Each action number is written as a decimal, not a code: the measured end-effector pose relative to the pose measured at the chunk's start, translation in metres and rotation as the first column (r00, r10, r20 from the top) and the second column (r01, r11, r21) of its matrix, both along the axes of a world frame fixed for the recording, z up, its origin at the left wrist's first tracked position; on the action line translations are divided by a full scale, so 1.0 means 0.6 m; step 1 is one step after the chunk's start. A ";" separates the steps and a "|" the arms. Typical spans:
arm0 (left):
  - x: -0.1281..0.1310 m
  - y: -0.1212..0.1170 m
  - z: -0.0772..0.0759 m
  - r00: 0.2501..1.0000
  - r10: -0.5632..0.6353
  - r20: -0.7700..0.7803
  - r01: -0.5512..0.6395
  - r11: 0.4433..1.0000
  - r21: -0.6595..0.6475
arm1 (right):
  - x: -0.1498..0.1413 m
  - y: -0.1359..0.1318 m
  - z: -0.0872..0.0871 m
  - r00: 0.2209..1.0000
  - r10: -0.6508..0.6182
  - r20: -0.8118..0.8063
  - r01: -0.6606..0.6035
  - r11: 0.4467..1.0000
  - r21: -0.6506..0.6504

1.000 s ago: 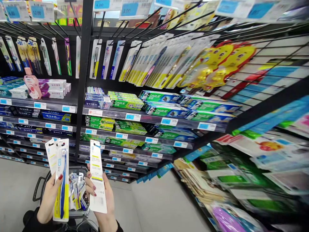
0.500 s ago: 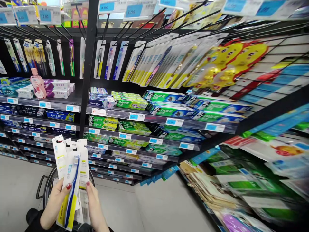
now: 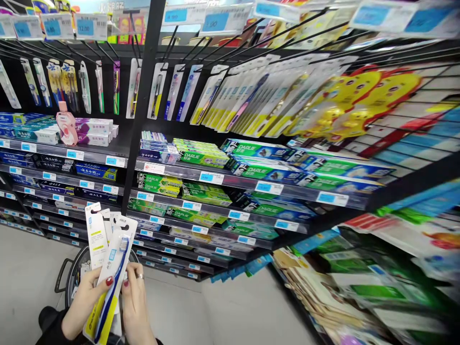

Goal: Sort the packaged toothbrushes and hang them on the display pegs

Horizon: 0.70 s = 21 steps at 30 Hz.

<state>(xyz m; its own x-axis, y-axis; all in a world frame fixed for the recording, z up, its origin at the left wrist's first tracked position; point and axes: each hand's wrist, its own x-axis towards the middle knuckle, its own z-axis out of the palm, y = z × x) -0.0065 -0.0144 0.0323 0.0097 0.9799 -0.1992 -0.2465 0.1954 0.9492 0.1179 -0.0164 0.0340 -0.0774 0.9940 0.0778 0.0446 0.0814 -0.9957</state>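
Observation:
My left hand (image 3: 88, 297) is closed round a small bundle of packaged toothbrushes. The front packaged toothbrush (image 3: 113, 280) has a dark blue handle on a white and yellow card. Behind it, another toothbrush pack (image 3: 95, 235) leans left with its white printed back toward me. More packs show only their top ends. At the bundle's right edge my right hand (image 3: 134, 302) has its fingers bent and pressed against the packs, a ring on one finger. Its fingertips are partly hidden behind the front card. A round dark basket (image 3: 72, 268) with a side handle lies beneath my hands.
Ahead stand shelves (image 3: 237, 179) of toothpaste boxes. Above them hang rows of packaged toothbrushes (image 3: 251, 96) on hooks. A pink bottle (image 3: 66, 124) stands on the left shelf. Bagged goods (image 3: 373, 282) fill the right side, beside the grey floor (image 3: 237, 306).
The front toothbrush pack has tilted to the right, covering the pack that stood behind it. My right hand's fingers have curled in closer to the bundle. The view has shifted slightly.

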 end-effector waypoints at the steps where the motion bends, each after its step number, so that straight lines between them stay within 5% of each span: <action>1: 0.002 0.000 0.002 1.000 -0.011 -0.014 0.011 1.000 -0.001 | -0.002 -0.002 0.000 0.999 -0.035 -0.030 0.035 0.999 0.002; 7: 0.021 -0.003 -0.003 0.983 -0.017 -0.182 0.037 0.994 0.104 | -0.009 0.002 -0.008 0.969 -0.145 -0.200 0.137 0.989 -0.055; 13: 0.007 -0.009 -0.007 0.906 0.132 -0.402 -0.088 0.988 0.125 | 0.014 0.014 -0.019 0.841 -0.289 -0.457 0.198 0.951 -0.238; 16: -0.013 -0.008 -0.004 0.845 0.223 -0.486 -0.180 0.974 0.135 | 0.041 0.031 -0.024 0.675 -0.192 -0.713 -0.024 0.960 -0.281; 19: -0.023 -0.005 -0.001 0.853 0.258 -0.453 -0.221 0.966 0.133 | 0.064 0.050 -0.041 0.380 -0.045 -0.924 -0.415 0.885 -0.213; 21: -0.020 -0.002 -0.001 0.886 0.310 -0.346 -0.270 0.950 0.158 | 0.070 0.061 -0.056 0.220 -0.053 -0.974 -0.503 0.849 -0.160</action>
